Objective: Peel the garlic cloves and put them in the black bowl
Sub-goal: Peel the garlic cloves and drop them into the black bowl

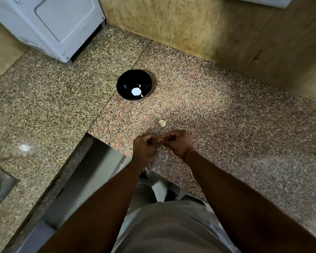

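The counter (217,110) is speckled granite, pinkish-brown with grey and black flecks. The bowl (124,84) is glossy black, holding pale cream peeled cloves (142,95). The garlic (162,123) is off-white. The wall (171,21) is mottled yellow-tan, the appliance (49,24) pale grey-white, the wrist thread (188,154) red.

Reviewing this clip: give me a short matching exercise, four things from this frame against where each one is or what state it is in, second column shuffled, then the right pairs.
Things:
1. black bowl
2. garlic bulb
3. left hand
4. white appliance

Places or states:
A. far left corner of the counter, against the wall
B. lying loose on the granite, just beyond the hands
C. fingers curled, meeting the right hand over the counter edge
D. on the counter past the garlic, a few pale pieces inside

Pairs: 1-D, 2-B, 3-C, 4-A
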A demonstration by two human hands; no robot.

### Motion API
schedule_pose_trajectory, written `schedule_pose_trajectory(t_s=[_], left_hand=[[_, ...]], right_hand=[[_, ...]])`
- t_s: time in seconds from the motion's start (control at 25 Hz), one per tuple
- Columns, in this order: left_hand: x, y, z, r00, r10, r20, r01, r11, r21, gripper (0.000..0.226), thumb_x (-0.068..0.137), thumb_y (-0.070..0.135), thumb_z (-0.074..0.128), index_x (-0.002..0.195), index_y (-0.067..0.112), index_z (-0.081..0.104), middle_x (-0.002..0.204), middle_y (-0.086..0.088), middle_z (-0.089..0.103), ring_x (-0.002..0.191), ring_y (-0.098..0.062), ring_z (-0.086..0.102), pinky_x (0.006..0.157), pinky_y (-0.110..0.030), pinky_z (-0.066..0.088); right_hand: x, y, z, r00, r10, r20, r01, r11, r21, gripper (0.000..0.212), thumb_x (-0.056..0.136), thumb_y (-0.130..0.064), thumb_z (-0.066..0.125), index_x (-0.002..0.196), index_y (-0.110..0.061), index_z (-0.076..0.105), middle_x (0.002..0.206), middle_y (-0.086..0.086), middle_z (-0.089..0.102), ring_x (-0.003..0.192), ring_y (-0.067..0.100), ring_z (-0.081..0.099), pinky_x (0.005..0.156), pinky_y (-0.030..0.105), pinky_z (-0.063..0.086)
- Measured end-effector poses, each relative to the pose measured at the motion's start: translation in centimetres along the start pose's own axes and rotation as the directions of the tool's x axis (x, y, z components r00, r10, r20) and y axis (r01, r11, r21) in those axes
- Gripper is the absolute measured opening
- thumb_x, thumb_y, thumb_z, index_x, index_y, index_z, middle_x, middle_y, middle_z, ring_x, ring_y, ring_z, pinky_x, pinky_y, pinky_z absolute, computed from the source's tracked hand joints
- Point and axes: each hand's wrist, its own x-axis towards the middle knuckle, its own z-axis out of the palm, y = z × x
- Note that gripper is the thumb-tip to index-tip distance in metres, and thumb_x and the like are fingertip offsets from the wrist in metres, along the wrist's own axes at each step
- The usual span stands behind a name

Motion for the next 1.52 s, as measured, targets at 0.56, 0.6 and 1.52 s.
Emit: schedule_pose_trajectory(t_s=[0.56, 0.6, 1.52], left_hand=[[0.7, -0.5, 0.1, 0.997, 0.071, 0.019, -0.073, 0.990, 0.124, 0.012, 0.086, 0.006, 0.076, 0.078, 0.014, 0.075, 0.073, 0.003, 0.073, 0.063, -0.017, 0.068, 0.061, -0.034, 0.055], [0.6, -0.6, 0.1, 0.998, 0.059, 0.013, -0.060, 0.993, 0.102, 0.011, 0.086, 0.007, 0.077, 0.078, 0.014, 0.075, 0.073, 0.003, 0.073, 0.064, -0.018, 0.068, 0.061, -0.035, 0.056], [-0.7, 0.2, 0.6, 0.946, 0.272, 0.175, -0.317, 0.890, 0.329, 0.021, 0.094, 0.007, 0.061, 0.074, 0.013, 0.056, 0.066, 0.001, 0.051, 0.055, -0.013, 0.043, 0.050, -0.025, 0.028]], right_hand=[[-0.3, 0.1, 0.8, 0.988, 0.147, 0.040, -0.153, 0.957, 0.246, 0.017, 0.077, -0.003, 0.086, 0.091, -0.002, 0.077, 0.086, 0.010, 0.079, 0.086, 0.031, 0.077, 0.079, 0.052, 0.064], [-0.3, 0.0, 0.7, 0.988, 0.143, 0.053, -0.152, 0.958, 0.245, 0.017, 0.077, -0.004, 0.086, 0.092, -0.002, 0.077, 0.086, 0.011, 0.079, 0.086, 0.031, 0.077, 0.079, 0.051, 0.064], [-0.2, 0.8, 0.1, 0.926, 0.357, 0.126, -0.371, 0.794, 0.481, 0.017, 0.084, 0.013, 0.072, 0.101, 0.008, 0.071, 0.090, 0.019, 0.076, 0.077, 0.026, 0.074, 0.066, 0.035, 0.064]])
